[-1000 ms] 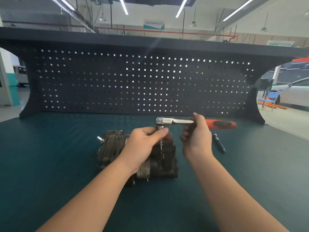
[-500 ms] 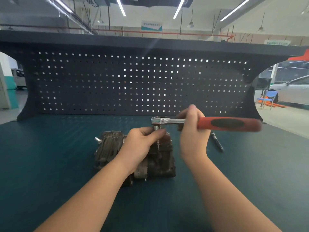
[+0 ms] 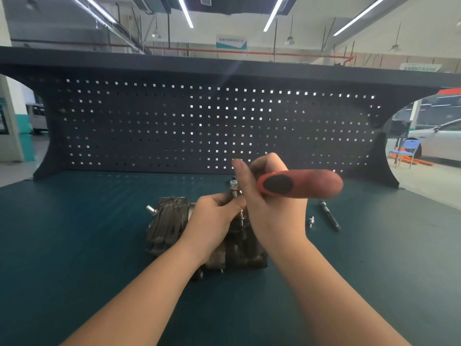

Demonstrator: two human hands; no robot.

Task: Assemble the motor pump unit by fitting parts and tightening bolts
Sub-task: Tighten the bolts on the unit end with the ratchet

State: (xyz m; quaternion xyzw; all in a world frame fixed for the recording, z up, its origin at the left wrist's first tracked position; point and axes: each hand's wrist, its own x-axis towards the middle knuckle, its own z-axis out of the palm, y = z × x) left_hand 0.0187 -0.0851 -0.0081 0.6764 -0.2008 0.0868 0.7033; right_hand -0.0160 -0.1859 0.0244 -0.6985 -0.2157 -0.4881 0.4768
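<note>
A dark, ribbed motor pump unit (image 3: 169, 226) lies on the green bench mat (image 3: 74, 245) in front of me. My left hand (image 3: 214, 221) rests on top of the unit and pinches the socket and long bolt (image 3: 241, 216) standing upright over its right half. My right hand (image 3: 269, 211) grips a ratchet wrench with a red and black handle (image 3: 299, 184). The handle points toward me and to the right, blurred by motion. The ratchet head (image 3: 234, 184) shows just above my left fingers. Both hands hide the bolt's seat.
To the right of the unit lie a small silver bolt (image 3: 310, 222) and a black extension bar (image 3: 330, 216). A dark perforated tool board (image 3: 199, 121) closes the back of the bench. The workshop floor, a blue chair and a white car show at the far right.
My right hand has swung the ratchet handle from pointing right, round toward me. My left hand has stayed on the socket and bolt. The unit has not moved.
</note>
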